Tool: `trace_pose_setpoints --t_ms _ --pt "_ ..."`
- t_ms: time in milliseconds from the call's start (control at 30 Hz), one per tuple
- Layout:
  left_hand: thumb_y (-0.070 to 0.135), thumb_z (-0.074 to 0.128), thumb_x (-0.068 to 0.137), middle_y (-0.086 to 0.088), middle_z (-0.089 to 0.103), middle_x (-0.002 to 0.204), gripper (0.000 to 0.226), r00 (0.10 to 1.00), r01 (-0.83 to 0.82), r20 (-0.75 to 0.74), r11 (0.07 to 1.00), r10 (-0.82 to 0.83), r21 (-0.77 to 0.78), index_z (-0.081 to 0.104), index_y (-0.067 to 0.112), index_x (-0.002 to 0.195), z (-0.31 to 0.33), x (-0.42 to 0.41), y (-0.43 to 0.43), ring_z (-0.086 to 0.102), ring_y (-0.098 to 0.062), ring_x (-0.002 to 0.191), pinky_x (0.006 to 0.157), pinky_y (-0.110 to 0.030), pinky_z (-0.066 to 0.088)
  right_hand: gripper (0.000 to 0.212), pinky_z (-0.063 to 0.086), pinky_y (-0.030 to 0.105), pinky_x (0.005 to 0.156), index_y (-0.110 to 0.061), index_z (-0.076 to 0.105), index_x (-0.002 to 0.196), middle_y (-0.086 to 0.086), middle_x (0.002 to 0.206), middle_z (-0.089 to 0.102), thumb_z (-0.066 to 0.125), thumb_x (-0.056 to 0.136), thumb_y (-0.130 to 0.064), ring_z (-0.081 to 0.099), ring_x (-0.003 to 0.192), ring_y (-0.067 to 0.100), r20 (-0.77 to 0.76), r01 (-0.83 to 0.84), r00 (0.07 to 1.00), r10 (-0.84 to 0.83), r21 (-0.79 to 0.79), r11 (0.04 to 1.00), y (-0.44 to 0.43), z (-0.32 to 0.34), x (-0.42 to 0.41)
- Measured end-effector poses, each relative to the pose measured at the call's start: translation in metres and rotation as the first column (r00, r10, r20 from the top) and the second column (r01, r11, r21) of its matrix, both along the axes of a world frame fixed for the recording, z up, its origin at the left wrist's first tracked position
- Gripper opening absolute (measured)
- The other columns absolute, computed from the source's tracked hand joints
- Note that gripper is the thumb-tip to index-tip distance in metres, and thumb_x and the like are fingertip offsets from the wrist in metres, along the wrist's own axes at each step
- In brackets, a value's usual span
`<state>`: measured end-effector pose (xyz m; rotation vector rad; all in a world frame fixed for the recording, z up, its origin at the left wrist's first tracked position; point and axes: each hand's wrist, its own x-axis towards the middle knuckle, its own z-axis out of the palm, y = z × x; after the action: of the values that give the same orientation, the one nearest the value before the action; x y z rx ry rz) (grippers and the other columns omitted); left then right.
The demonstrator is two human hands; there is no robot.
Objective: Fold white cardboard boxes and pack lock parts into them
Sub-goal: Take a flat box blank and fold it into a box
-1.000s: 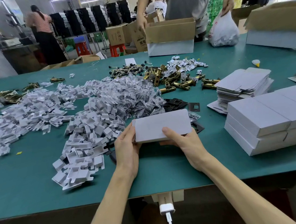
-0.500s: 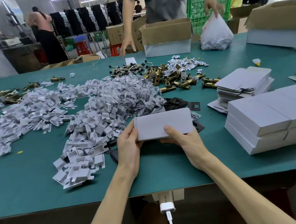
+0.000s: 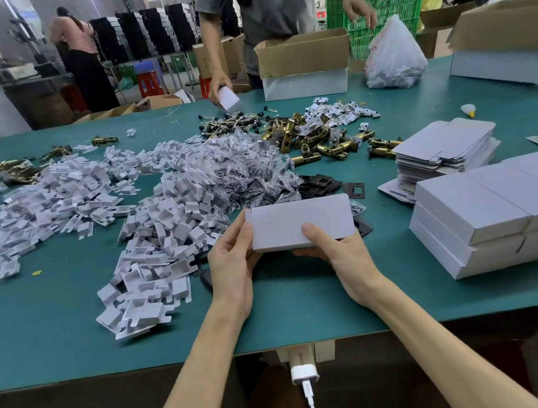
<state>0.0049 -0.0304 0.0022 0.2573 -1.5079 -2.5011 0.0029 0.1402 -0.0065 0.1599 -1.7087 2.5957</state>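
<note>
A closed white cardboard box (image 3: 299,222) is held just above the green table (image 3: 58,332), near its front edge. My left hand (image 3: 232,262) grips the box's left end, with the thumb on its left edge. My right hand (image 3: 335,251) holds the box from below, and its thumb lies on the top face. To the right stand stacked finished white boxes (image 3: 494,213), with a pile of flat box blanks (image 3: 444,148) behind them. Brass lock latches (image 3: 324,146) lie further back, and black strike plates (image 3: 322,183) sit just behind the held box.
Heaps of white cardboard inserts (image 3: 151,236) and clear bagged parts (image 3: 244,166) cover the table's left and middle. Across the table a person (image 3: 261,15) stands holding a small white box (image 3: 229,98) beside a carton (image 3: 304,64) and a plastic bag (image 3: 393,57).
The box in my hands has risen slightly and moved a little right. The person across the table has let go of the plastic bag and picked up a small white box.
</note>
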Motion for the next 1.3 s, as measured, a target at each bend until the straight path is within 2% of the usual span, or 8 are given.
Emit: trace_pose_setpoints --t_ms 200,467,633,767,900,967,1167,1300 --pt "0.017 0.068 0.099 -0.002 0.075 0.090 0.005 0.998 -0.060 0.035 0.997 0.061 -0.038 0.071 0.013 0.097 0.000 -0.001 0.001 0.070 -0.013 0.083 0.071 -0.029 0.063 0.026 0.061 0.034 0.075 -0.016 0.069 0.116 0.004 0.113 0.076 0.075 0.091 -0.015 0.073 0.103 0.023 0.001 0.009 1.000 -0.009 0.008 1.000 0.000 -0.002 0.000" --pt "0.020 0.067 0.100 -0.003 0.067 0.077 0.021 0.995 -0.088 0.042 0.992 0.092 -0.087 0.059 0.009 0.084 -0.003 -0.004 0.001 0.066 -0.011 0.070 0.065 -0.029 0.060 0.049 0.056 0.047 0.097 -0.012 0.067 0.122 0.006 0.119 0.075 0.081 0.077 -0.027 0.069 0.115 0.029 0.019 -0.005 1.000 0.005 0.039 0.999 0.001 -0.001 0.000" --pt "0.017 0.065 0.101 -0.008 0.067 0.082 0.020 0.995 -0.098 0.022 0.986 0.102 -0.135 0.062 0.007 0.085 -0.005 -0.003 0.001 0.063 -0.018 0.077 0.071 -0.036 0.059 0.032 0.060 0.032 0.076 -0.015 0.069 0.116 0.005 0.113 0.076 0.078 0.085 -0.017 0.072 0.107 0.024 0.009 0.008 1.000 -0.008 0.027 1.000 0.000 -0.001 0.001" --pt "0.015 0.060 0.105 -0.013 0.071 0.103 0.017 0.997 -0.076 -0.014 0.973 0.075 -0.218 0.074 0.007 0.101 -0.007 -0.002 0.003 0.063 -0.025 0.097 0.098 -0.055 0.056 0.026 0.060 0.033 0.072 -0.015 0.069 0.115 0.003 0.111 0.076 0.075 0.089 -0.014 0.072 0.101 0.020 0.008 0.030 1.000 -0.030 0.006 1.000 -0.002 -0.001 0.001" --pt "0.005 0.055 0.106 -0.001 0.071 0.132 0.035 0.997 0.053 -0.037 0.946 -0.069 -0.319 0.064 0.009 0.139 -0.007 -0.001 0.005 0.065 -0.019 0.127 0.113 -0.044 0.049 0.023 0.061 0.034 0.075 -0.016 0.068 0.116 0.000 0.112 0.076 0.071 0.094 -0.012 0.072 0.103 0.018 0.012 0.043 0.999 -0.043 0.003 0.999 -0.002 0.000 0.000" --pt "0.003 0.050 0.108 0.001 0.066 0.141 0.041 0.991 0.097 -0.049 0.915 -0.126 -0.391 0.056 0.009 0.148 -0.009 -0.002 0.005 0.059 -0.017 0.134 0.118 -0.043 0.044 0.024 0.062 0.036 0.077 -0.017 0.067 0.118 0.001 0.114 0.076 0.070 0.095 -0.013 0.071 0.106 0.020 -0.002 0.046 0.999 -0.046 0.016 0.999 -0.002 0.000 0.000" --pt "0.003 0.044 0.110 0.003 0.060 0.149 0.045 0.968 0.170 -0.093 0.879 -0.234 -0.445 0.047 0.011 0.155 -0.010 -0.002 0.006 0.054 -0.014 0.139 0.121 -0.042 0.040 0.022 0.062 0.039 0.081 -0.018 0.067 0.117 0.002 0.115 0.076 0.069 0.096 -0.014 0.071 0.108 0.023 -0.003 0.048 0.999 -0.048 0.014 0.999 -0.001 0.001 0.000" --pt "0.007 0.054 0.107 -0.002 0.070 0.135 0.041 0.985 0.105 -0.092 0.934 -0.144 -0.342 0.055 0.010 0.148 -0.010 -0.002 0.007 0.064 -0.020 0.129 0.113 -0.044 0.049 0.025 0.062 0.038 0.082 -0.021 0.069 0.116 0.000 0.115 0.076 0.073 0.091 -0.020 0.071 0.107 0.021 -0.024 0.021 1.000 -0.020 0.027 0.999 -0.003 0.003 0.003"
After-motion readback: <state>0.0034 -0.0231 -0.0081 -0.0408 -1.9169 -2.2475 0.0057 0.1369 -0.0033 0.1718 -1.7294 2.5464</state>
